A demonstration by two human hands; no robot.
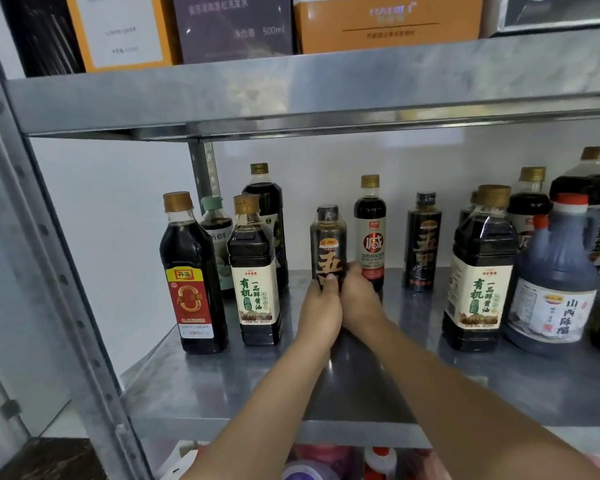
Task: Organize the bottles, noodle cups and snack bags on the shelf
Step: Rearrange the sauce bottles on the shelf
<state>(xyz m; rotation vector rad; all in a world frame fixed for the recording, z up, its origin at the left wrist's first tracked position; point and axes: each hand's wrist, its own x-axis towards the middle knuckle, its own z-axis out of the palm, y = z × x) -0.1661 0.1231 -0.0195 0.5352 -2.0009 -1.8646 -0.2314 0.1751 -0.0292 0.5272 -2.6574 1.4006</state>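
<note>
Head: left hand (321,308) and right hand (360,299) grip bottle (328,242).

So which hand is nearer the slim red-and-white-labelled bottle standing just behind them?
Right. The right hand sits directly in front of the slim bottle; the left hand is further left, across the black bottle both hands grip.

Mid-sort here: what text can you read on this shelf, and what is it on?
"500ml": purple box, top shelf.
"丹玉": red-labelled bottle.
"有机 一品鲜酱油": left cream-labelled bottle, right cream-labelled bottle.
"五": black bottle, gripped by left hand and right hand.
"减": white-labelled bottle.
"山西陈醋": blue jug.
Orange box print, small print: too blurred.
</note>
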